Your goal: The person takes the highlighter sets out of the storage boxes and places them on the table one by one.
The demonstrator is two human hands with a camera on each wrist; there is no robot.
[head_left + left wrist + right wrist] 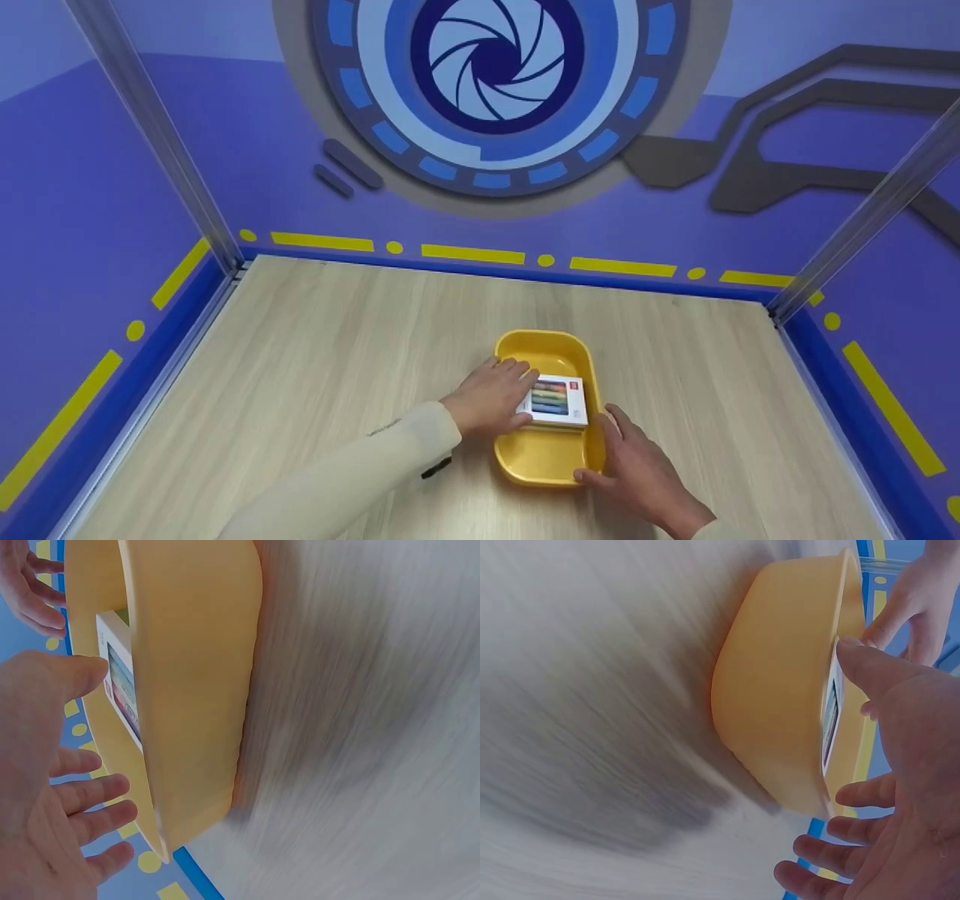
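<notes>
A yellow plastic tub [540,469] stands on the table. Inside it lies a white box [579,409] whose window shows several coloured sticks that look like crayons, the box resting across the middle. Over the tub's left rim reaches my left hand [491,397], its fingers extended beside the box's left edge; the left wrist view shows the thumb [86,675] close to the box. My right hand [641,469] is beside the tub's right wall, thumb near the front right corner. In the right wrist view its fingers [862,831] are spread and loosely bent, not wrapped around anything.
Pale wood-grain table top [337,345] surrounds the tub. Blue-purple printed panels [600,232] close off the back and both sides, with metal posts [862,217] at the back corners.
</notes>
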